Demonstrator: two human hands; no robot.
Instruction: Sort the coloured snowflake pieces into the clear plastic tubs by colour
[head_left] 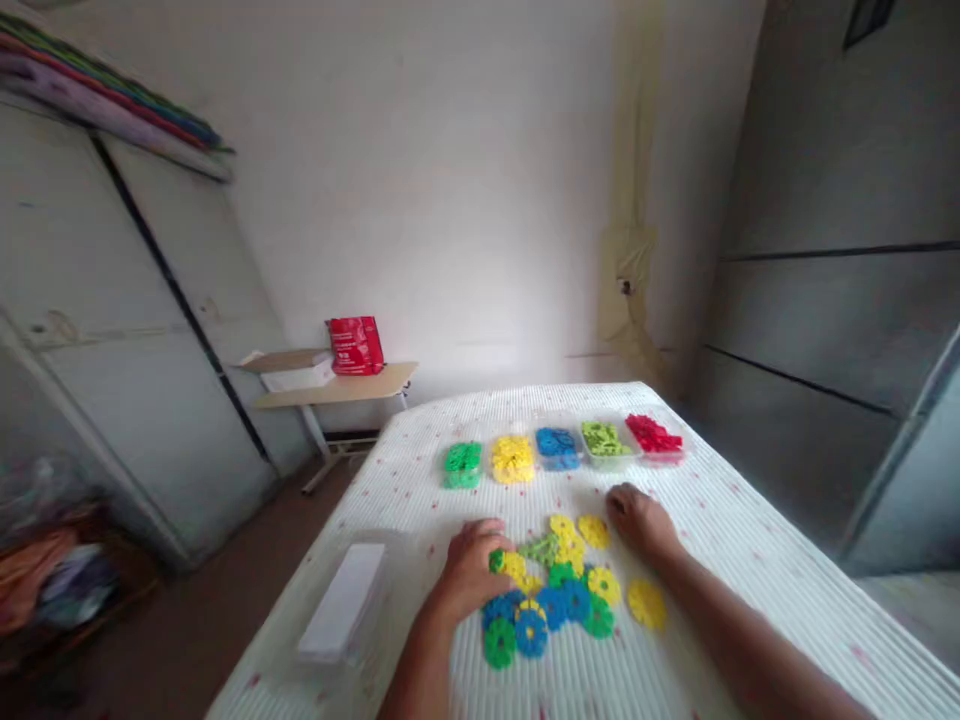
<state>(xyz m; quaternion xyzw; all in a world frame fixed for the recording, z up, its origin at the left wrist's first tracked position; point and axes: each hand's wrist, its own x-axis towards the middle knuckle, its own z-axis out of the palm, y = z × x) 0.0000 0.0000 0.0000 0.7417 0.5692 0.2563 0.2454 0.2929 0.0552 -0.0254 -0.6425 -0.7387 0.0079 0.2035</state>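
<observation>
- Left hand [471, 570]: palm down, fingers curled, forearm reaching forward from the lower edge.
- Right hand [640, 522]: palm down, loosely cupped, forearm angled in from the lower right.

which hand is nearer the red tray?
Right. The right hand lies just on the near side of the red tray, slightly to its left. The left hand is far off to the left, on the loose discs.
</observation>
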